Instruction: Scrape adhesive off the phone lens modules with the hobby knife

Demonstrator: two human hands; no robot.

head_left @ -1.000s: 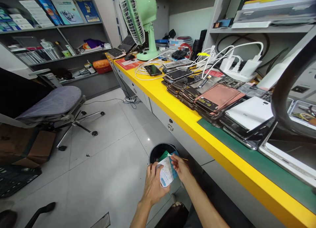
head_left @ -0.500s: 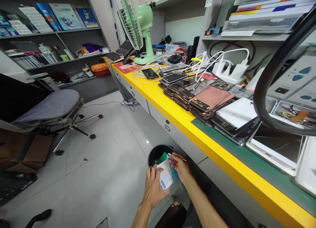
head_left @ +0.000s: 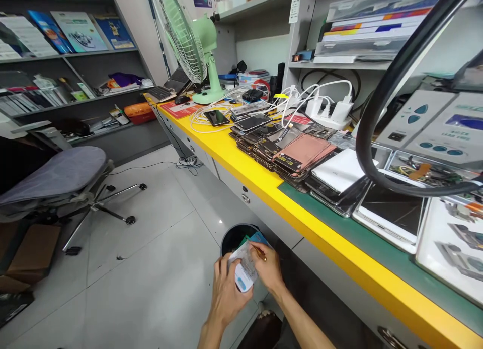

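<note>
By one yellow-edged workbench (head_left: 264,204), your left hand (head_left: 228,294) clasps one white-and-blue printed card (head_left: 244,269) between thumb and fingers; your right hand (head_left: 270,269) pinches one slim golden-brown stick (head_left: 261,254).

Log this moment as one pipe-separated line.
left hand: gripping white printed item | right hand: holding slim brown tool over it | black bin: beyond hands | yellow-edged desk: stacked phone parts

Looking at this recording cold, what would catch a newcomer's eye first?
Probably the yellow bench, cutting diagonally across the view and bearing stacked phone parts. A pale green fan stands toward its far end. Low in the middle, the left hand holds a white card and the right hand a thin brown tool.
</note>
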